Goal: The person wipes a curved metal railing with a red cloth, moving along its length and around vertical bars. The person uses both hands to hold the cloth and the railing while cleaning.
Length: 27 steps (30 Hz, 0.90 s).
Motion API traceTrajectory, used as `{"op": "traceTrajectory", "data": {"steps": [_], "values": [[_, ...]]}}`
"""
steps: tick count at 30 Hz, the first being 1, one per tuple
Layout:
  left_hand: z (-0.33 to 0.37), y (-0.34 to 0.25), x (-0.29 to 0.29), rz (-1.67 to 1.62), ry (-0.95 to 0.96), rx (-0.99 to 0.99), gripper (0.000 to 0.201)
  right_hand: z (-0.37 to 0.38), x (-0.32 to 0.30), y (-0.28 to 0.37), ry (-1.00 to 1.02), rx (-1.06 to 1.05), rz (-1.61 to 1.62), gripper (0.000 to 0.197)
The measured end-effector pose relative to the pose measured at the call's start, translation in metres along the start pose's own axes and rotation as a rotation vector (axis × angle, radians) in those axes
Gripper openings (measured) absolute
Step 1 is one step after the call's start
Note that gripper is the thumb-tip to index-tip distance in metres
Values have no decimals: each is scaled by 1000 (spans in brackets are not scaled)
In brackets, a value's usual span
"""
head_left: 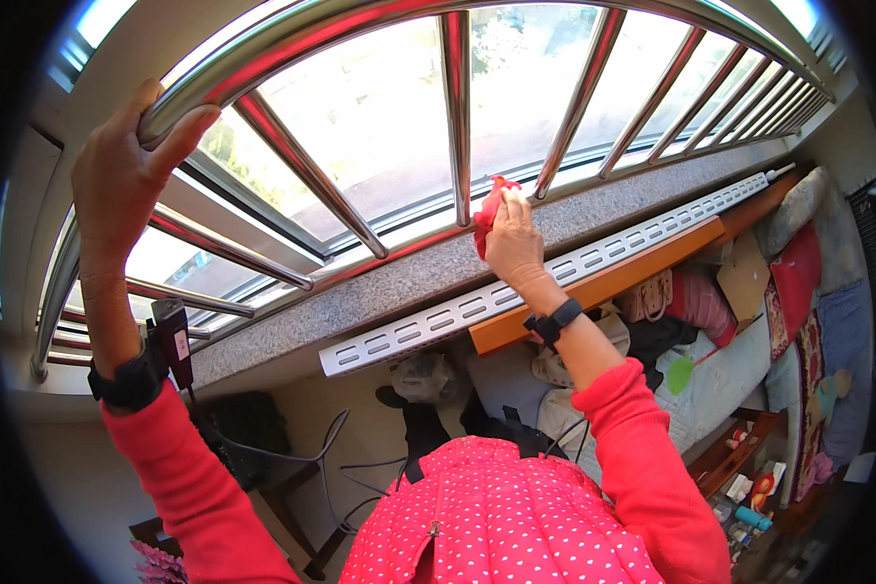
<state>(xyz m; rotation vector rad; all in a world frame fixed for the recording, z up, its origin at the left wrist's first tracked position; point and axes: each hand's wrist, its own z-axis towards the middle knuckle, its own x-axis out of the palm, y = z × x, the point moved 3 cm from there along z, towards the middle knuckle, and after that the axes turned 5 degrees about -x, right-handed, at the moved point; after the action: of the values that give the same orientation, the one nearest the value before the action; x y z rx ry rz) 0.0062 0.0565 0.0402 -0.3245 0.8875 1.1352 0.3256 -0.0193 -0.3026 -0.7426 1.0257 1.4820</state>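
Observation:
My left hand (117, 185) is wrapped around the top rail (350, 37) of a shiny metal window guard, near its left corner. In my right hand (516, 241) is a red cloth (485, 224), bunched in the fingers and pressed to the guard's bottom rail (420, 241) between two upright bars. Part of the cloth is hidden behind the fingers. Both wrists wear black bands, and a small dark device (172, 341) with a cable sits by the left one.
Below the guard runs a speckled stone sill (370, 300). A white slotted metal strip (438, 319) and an orange-brown board (603, 282) lie along it. To the right is a bed (720, 389) with clothes and bags. A clear plastic bag (423, 378) and loose cables (329, 456) are lower down.

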Motion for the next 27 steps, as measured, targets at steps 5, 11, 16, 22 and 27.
{"op": "traceTrajectory", "data": {"steps": [5,11,16,22,27], "values": [[2,-7,-5,27,26,-13,64,1,-3,-4,73,-172,-97,54],[2,-8,-6,61,55,-25,65,6,-3,-11,53,-37,-31,53],[3,-6,-3,66,38,-17,67,-9,-2,11,14,-179,1,51],[1,-6,-4,51,33,-4,67,7,-5,-30,66,-27,-34,46],[1,-7,-5,13,-7,-6,68,-29,-8,22,-148,-74,174,48]]}}
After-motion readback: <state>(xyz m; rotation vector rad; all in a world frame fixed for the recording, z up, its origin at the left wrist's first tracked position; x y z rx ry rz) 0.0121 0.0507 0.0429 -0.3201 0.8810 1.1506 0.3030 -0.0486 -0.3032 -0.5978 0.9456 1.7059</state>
